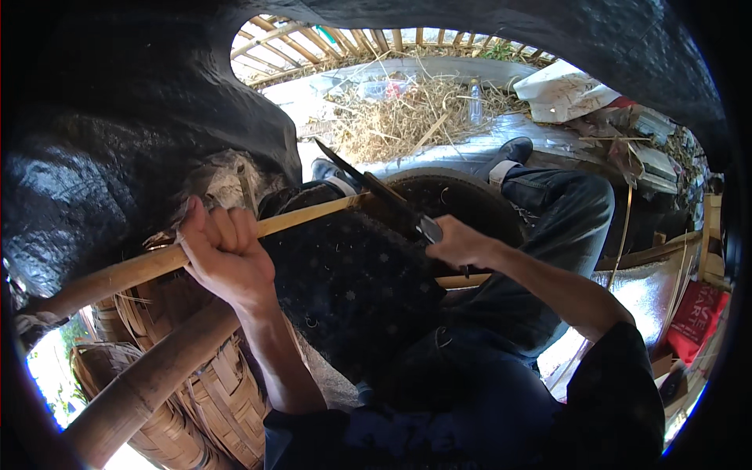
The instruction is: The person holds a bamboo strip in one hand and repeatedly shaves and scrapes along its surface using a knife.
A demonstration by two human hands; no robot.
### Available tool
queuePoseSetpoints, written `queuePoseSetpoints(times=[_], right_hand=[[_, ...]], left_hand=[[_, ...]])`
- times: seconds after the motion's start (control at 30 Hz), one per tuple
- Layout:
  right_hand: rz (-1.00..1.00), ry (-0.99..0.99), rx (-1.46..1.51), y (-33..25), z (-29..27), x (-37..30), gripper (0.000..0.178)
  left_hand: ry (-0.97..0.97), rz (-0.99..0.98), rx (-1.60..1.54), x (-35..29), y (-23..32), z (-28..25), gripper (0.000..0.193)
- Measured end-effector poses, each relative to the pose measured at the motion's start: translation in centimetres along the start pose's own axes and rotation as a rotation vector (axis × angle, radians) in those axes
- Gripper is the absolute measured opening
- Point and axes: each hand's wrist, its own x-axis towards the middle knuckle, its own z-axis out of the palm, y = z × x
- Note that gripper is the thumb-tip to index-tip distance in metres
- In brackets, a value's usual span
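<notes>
My left hand [229, 254] is closed around a long bamboo strip [309, 215] that slants from the lower left up to the middle. My right hand [462, 243] grips the handle of a long dark-bladed knife [384, 192], perhaps a machete. Its blade points up and to the left and crosses the far end of the strip; whether the edge bites into it I cannot tell. Beneath both lies a dark patterned cloth [352, 294] over my lap. A round, dark, rimmed thing [489, 200] sits between my knees, partly hidden by the blade.
A thick bamboo pole [149, 392] and woven bamboo baskets [223, 403] stand at the lower left. Dry shavings [407, 117] are heaped ahead, with a clear plastic bottle [475, 106] beside them. Black sheeting [133, 149] hangs at left and above. A red bag [697, 321] lies far right.
</notes>
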Motion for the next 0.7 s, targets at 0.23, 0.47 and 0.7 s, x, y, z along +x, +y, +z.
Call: queuePoseSetpoints(times=[0.23,0.47,0.7], right_hand=[[-0.193,0.056,-0.061,-2.1,-0.1,-2.2,0.021],[-0.169,0.111,-0.27,3.0,-0.8,0.5,0.022],[-0.254,0.035,-0.174,0.8,-0.6,0.0,0.022]], left_hand=[[0.047,-0.004,0.036,0.9,0.6,-0.8,0.044],[0.011,-0.019,0.025,0.6,0.1,0.4,0.043],[-0.018,-0.006,0.054,0.9,0.4,0.1,0.043]])
